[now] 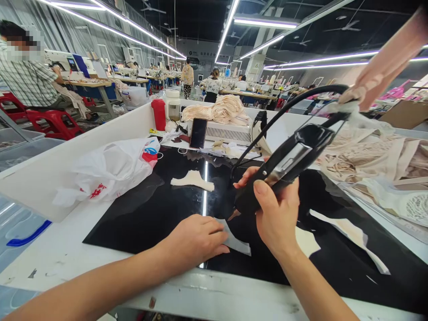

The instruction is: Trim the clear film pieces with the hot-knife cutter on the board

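Note:
My right hand [279,214] is wrapped round a black electric iron [287,160], held tilted above the black board [140,223]. A black cord loops from its upper end, beside a pink cloth strip [384,67] tied there. Palm down, my left hand [197,240] rests on a small grey curved fabric piece [236,240], its fingers lying over one end and the thumb apart. Farther back on the board lies a cream curved piece [192,179]. Another cream piece [306,241] is partly hidden behind my right wrist, and a long pale piece [351,236] lies to its right.
A white plastic bag [110,167] sits at the left. Behind the board are a phone [198,133], a red flask [158,114] and stacked beige fabric [220,109]. Beige strips [384,156] pile up at the right. A person [26,71] sits at the far left.

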Tool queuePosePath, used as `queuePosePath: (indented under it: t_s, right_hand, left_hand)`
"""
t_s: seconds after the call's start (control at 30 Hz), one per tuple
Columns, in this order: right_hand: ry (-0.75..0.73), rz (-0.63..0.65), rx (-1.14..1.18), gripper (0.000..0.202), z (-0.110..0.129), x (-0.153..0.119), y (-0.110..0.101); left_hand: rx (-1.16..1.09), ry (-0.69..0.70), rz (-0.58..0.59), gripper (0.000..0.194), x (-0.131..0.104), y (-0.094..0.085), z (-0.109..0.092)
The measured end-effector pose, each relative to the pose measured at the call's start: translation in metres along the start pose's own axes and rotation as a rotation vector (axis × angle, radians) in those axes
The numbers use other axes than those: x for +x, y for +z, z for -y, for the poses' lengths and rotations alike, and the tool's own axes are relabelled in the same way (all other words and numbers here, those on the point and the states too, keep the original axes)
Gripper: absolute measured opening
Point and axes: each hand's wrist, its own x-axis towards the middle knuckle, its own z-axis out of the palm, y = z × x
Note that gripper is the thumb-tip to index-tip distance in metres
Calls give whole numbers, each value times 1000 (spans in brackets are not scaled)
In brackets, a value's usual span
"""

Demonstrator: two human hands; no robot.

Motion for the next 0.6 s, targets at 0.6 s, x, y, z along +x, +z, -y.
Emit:
queuePosePath:
  t_s: [0.6]
  right_hand:
    - [34,3,-54,36,22,-30,-49]
  left_hand:
    - [30,6,99,34,2,-8,-2]
